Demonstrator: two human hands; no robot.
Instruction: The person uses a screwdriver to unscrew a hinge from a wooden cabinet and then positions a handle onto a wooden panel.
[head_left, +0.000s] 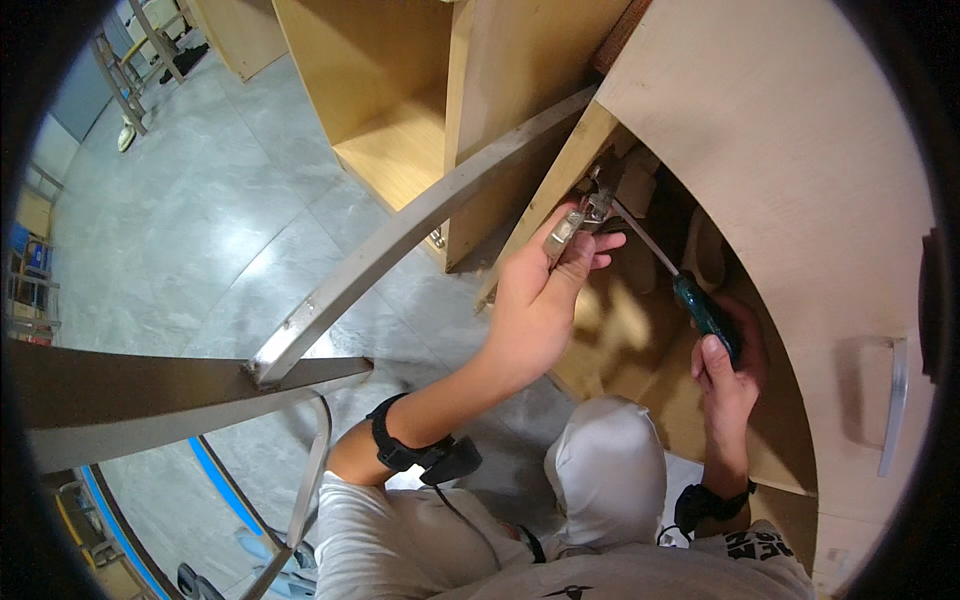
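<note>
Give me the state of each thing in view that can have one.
Left hand: closed on the hinge.
Right hand: closed around the screwdriver.
Screwdriver: slanted, tip toward the hinge.
Hinge: held at the near cabinet's edge; fastening unclear.
Near cabinet: open.
Far cabinet: open-fronted.

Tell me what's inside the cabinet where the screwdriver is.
Lit wooden boards show low down; dim brown shapes above are too dark to identify. The pale panel hides the right side; the right hand and screwdriver cover some too.

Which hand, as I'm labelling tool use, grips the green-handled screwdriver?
The right hand, wrapped around the screwdriver; the left hand instead holds the metal hinge.
</note>
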